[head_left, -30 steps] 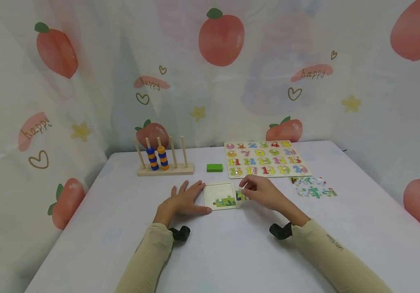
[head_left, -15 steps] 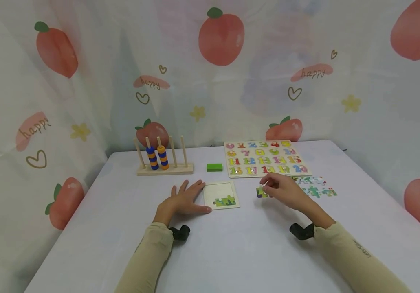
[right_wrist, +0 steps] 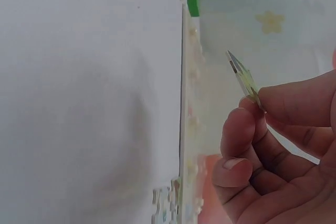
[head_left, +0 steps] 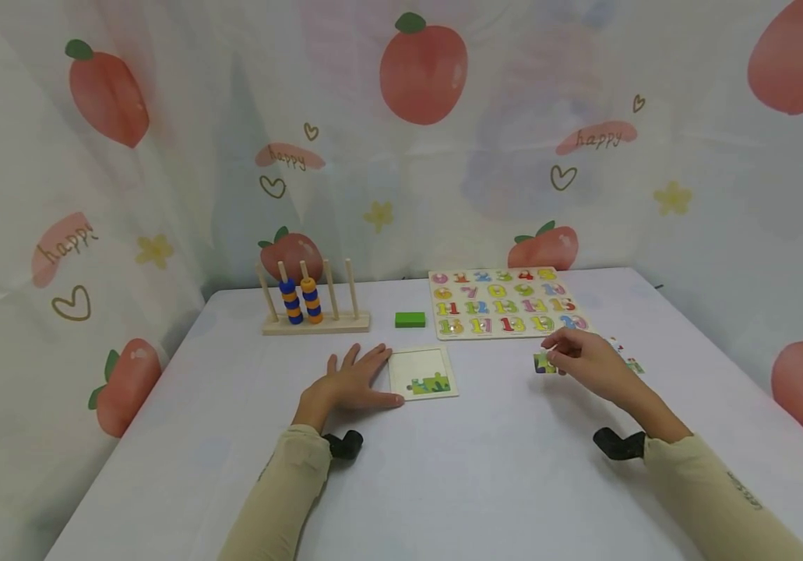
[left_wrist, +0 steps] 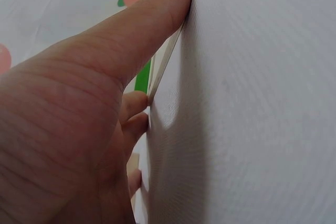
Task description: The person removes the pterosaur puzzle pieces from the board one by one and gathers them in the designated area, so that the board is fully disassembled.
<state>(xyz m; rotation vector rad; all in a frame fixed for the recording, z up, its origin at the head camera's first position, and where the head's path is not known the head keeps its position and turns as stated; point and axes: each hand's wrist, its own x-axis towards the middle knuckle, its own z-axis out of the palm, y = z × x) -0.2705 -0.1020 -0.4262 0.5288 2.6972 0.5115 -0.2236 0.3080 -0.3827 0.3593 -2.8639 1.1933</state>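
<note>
My left hand (head_left: 350, 383) lies with spread, straight fingers at the left side of a shallow square puzzle tray (head_left: 411, 360). In the left wrist view its thumb (left_wrist: 152, 24) touches the tray's edge. Green puzzle pieces (head_left: 431, 384) sit joined along the tray's lower part. Off to the right, my right hand (head_left: 586, 362) pinches a green and purple puzzle piece (head_left: 544, 363) between thumb and fingertips. The right wrist view shows this piece (right_wrist: 244, 80) edge-on, raised off the table. Partly hidden behind the right hand are loose puzzle pieces (head_left: 634, 365).
A number puzzle board (head_left: 436, 302) lies at the back right. Left of it is a green block (head_left: 410, 319). A wooden bead stand (head_left: 317, 327) with blue and orange rings on two of its pegs stands at the back left. A patterned curtain (head_left: 401, 202) hangs behind the table.
My right hand has moved right, carrying the pinched piece from beside the tray toward the loose pieces, which it now partly covers. My left hand has stayed in place.
</note>
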